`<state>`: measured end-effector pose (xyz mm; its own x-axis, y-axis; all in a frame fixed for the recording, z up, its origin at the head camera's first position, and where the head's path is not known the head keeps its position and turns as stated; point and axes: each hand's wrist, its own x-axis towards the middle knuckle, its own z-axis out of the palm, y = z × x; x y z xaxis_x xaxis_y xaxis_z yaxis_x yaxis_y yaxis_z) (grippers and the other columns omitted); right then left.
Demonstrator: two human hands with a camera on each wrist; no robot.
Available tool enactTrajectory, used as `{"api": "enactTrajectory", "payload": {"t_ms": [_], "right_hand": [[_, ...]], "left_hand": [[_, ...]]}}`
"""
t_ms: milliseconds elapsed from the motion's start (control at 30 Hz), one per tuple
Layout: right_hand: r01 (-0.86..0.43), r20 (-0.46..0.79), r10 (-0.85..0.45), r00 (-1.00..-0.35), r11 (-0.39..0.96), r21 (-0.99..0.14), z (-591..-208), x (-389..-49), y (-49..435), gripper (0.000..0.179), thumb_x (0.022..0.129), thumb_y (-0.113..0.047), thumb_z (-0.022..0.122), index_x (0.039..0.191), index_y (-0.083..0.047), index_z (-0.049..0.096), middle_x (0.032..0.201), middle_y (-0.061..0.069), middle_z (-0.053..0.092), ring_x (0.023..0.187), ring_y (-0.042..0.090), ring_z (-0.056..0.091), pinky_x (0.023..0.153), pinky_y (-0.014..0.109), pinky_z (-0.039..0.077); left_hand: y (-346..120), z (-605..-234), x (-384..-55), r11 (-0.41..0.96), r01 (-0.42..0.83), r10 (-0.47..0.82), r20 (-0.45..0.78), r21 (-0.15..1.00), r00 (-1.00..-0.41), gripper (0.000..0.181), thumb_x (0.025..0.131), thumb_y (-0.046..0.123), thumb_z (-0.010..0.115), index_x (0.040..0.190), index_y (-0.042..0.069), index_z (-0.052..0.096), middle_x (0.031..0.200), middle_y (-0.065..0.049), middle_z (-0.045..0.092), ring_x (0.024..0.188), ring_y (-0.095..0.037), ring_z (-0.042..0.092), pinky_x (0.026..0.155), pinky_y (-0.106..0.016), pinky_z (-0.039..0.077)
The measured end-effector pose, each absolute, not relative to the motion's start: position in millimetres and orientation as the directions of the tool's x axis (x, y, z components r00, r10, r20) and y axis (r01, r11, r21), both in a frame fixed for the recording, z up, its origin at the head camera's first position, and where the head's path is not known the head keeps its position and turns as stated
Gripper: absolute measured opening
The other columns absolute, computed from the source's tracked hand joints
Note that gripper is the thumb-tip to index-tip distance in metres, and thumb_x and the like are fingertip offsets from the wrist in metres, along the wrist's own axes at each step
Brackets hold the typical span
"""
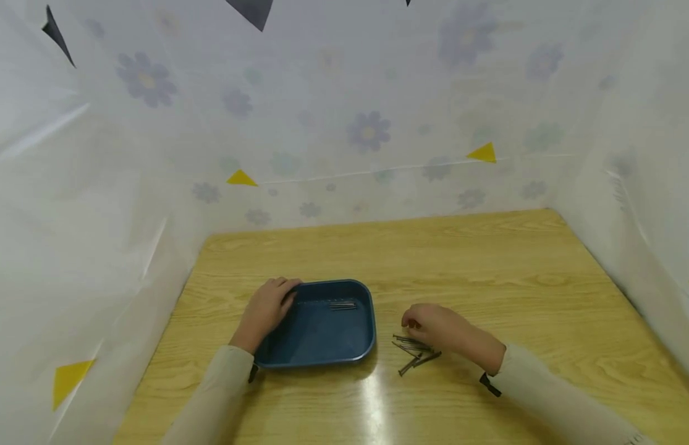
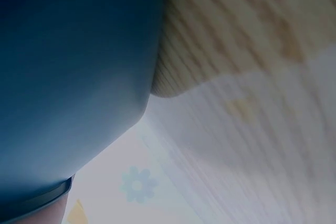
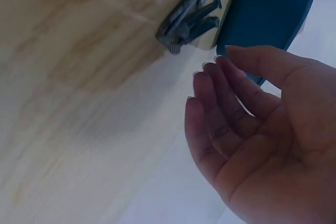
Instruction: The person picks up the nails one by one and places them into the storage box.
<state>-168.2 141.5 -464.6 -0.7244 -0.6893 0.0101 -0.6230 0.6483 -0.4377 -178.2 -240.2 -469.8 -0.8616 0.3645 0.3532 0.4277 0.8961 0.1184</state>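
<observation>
A dark blue tray stands on the table, with several nails lying side by side near its far right part. My left hand grips the tray's left rim at the far corner; in the left wrist view the tray wall hides most of that hand. To the tray's right lies a loose pile of nails, some crossing each other. Just beyond that pile hovers my right hand. Seen from the right wrist, the hand has loosely bent fingers and an empty palm, near the nails.
The wood-patterned table is enclosed by pale plastic sheeting with printed flowers at the back and sides. Yellow triangles mark the sheeting. A dark strap end hangs by the right wrist.
</observation>
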Motion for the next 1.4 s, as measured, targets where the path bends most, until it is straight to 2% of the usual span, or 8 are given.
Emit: {"api": "enactTrajectory", "payload": {"t_ms": [333,567,733,1067,1400], "right_hand": [[-0.541,-0.079,-0.651,-0.755,0.686,-0.487,-471,-155,141,0.007,0.087,-0.007,0.065,0.093,-0.009,0.068,0.087,-0.003,0.063,0.075,0.008,0.056,0.063,0.029,0.049],[-0.496,-0.129,-0.635,-0.761,0.7,-0.514,-472,-152,140,0.01,0.084,-0.005,0.069,0.09,-0.011,0.064,0.078,-0.007,0.054,0.068,0.008,0.048,0.059,0.027,0.043],[-0.471,-0.151,-0.625,-0.766,0.705,-0.53,-473,-152,138,0.009,0.085,-0.003,0.067,0.088,-0.011,0.064,0.077,-0.008,0.054,0.066,0.008,0.048,0.058,0.027,0.043],[-0.456,-0.154,-0.627,-0.764,0.693,-0.558,-475,-152,139,0.012,0.082,-0.003,0.067,0.084,-0.013,0.061,0.072,-0.007,0.052,0.062,0.008,0.047,0.055,0.026,0.041],[-0.456,-0.125,-0.623,-0.772,0.681,-0.573,-473,-154,141,0.008,0.086,-0.005,0.066,0.088,-0.012,0.063,0.078,-0.007,0.056,0.066,0.006,0.05,0.056,0.026,0.044]], "left_hand": [[-239,-475,-174,0.899,0.419,0.357,0.343,0.127,-0.869,0.034,0.09,0.014,0.068,0.124,0.015,0.064,0.099,-0.002,0.065,0.088,-0.022,0.06,0.072,-0.038,0.052],[-236,-475,-175,0.901,0.417,0.359,0.332,0.122,-0.872,0.034,0.091,0.015,0.068,0.124,0.016,0.064,0.098,-0.002,0.065,0.087,-0.021,0.06,0.073,-0.038,0.052],[-237,-475,-176,0.901,0.416,0.359,0.325,0.122,-0.875,0.034,0.091,0.015,0.067,0.125,0.016,0.064,0.099,-0.002,0.065,0.087,-0.021,0.059,0.073,-0.037,0.051],[-236,-478,-179,0.904,0.407,0.351,0.317,0.13,-0.881,0.033,0.092,0.017,0.066,0.125,0.018,0.063,0.101,-0.002,0.065,0.088,-0.02,0.06,0.074,-0.037,0.052],[-236,-478,-181,0.904,0.411,0.357,0.322,0.117,-0.877,0.034,0.092,0.017,0.066,0.126,0.017,0.063,0.101,-0.002,0.065,0.089,-0.02,0.06,0.075,-0.037,0.052]]}}
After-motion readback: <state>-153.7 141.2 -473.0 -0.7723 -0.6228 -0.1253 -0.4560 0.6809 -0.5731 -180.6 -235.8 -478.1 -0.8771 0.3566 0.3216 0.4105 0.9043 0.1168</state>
